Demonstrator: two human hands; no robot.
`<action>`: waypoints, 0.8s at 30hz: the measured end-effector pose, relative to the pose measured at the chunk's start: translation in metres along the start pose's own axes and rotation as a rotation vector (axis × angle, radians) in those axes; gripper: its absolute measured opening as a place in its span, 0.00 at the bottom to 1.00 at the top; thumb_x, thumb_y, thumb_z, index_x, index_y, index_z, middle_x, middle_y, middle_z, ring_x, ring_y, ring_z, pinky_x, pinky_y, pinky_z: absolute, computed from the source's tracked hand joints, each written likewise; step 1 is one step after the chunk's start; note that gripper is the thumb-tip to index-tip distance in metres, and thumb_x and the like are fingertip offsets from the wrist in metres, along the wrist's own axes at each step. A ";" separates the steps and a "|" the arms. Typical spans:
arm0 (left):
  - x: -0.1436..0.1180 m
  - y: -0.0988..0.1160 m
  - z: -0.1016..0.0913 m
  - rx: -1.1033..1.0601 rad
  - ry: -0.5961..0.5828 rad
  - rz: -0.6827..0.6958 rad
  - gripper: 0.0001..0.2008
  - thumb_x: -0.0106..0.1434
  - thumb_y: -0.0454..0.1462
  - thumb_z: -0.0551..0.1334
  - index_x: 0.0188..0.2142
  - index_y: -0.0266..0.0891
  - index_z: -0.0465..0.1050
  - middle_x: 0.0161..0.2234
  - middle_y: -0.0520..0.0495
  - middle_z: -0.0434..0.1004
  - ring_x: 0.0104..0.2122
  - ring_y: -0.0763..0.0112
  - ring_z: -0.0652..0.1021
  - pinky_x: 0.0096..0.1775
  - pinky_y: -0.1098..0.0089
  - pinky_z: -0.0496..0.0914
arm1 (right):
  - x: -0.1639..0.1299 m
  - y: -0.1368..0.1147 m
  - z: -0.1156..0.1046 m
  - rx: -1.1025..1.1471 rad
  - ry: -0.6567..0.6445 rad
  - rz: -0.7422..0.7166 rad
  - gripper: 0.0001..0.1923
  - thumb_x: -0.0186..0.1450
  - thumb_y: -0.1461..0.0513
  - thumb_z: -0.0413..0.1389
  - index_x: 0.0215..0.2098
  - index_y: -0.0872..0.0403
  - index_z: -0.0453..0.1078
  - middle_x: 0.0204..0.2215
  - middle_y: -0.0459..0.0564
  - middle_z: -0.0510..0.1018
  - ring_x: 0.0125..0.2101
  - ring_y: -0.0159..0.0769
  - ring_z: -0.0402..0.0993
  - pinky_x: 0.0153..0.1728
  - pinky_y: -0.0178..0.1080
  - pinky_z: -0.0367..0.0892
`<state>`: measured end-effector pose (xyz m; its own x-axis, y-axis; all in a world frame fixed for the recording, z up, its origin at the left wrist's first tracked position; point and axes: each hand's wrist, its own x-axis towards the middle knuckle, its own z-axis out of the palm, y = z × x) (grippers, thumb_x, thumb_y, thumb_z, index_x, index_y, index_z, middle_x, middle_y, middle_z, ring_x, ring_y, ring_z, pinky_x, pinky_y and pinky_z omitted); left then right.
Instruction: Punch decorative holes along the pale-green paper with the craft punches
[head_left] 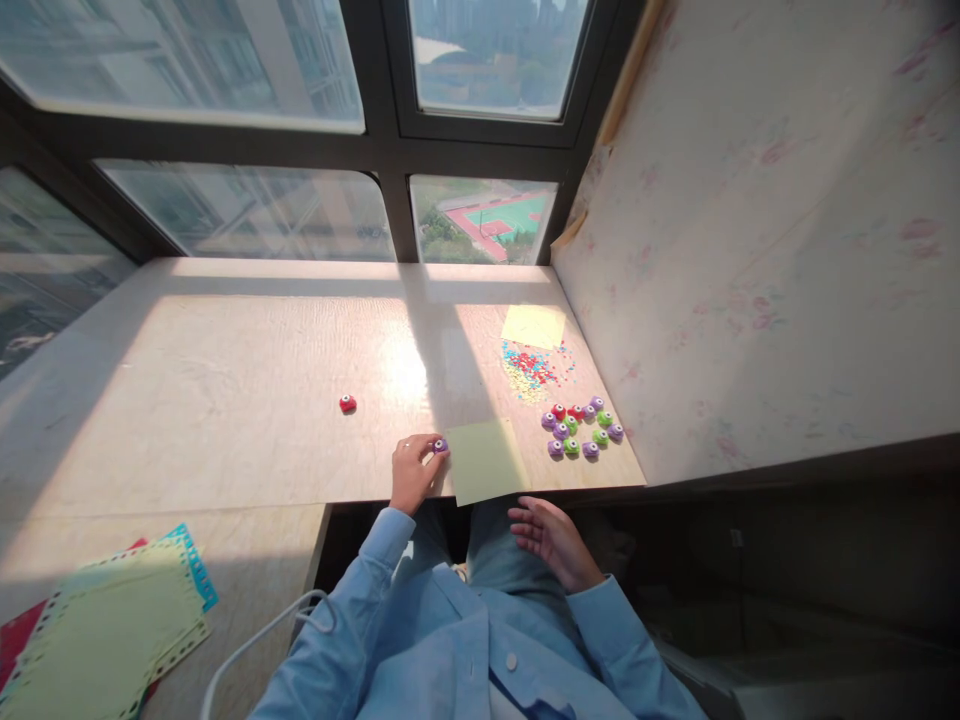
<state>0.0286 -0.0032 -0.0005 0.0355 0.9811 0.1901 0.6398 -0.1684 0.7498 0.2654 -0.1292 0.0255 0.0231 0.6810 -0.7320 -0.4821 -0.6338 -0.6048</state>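
a red punch is sitting alone mid-table; confetti is lying beside a yellow sheet; punched papers are lying lower left.

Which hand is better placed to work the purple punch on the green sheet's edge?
Left. The left hand already pinches the purple punch beside the green sheet; the right hand hangs open below the table edge.

Small punch in left hand, just left of paper sheet; more punches right; right hand below table edge.
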 end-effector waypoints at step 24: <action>-0.012 -0.008 0.007 0.017 0.087 0.104 0.09 0.61 0.40 0.61 0.40 0.42 0.74 0.39 0.46 0.78 0.43 0.59 0.73 0.48 0.58 0.67 | 0.015 0.040 0.060 0.321 -0.151 0.025 0.10 0.60 0.60 0.62 0.31 0.61 0.71 0.29 0.54 0.79 0.26 0.33 0.77 0.30 0.36 0.74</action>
<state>0.0286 -0.0124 -0.0133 0.0361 0.9465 0.3207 0.6493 -0.2661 0.7124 0.1943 -0.1226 0.0091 -0.1102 0.7284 -0.6762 -0.7324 -0.5195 -0.4402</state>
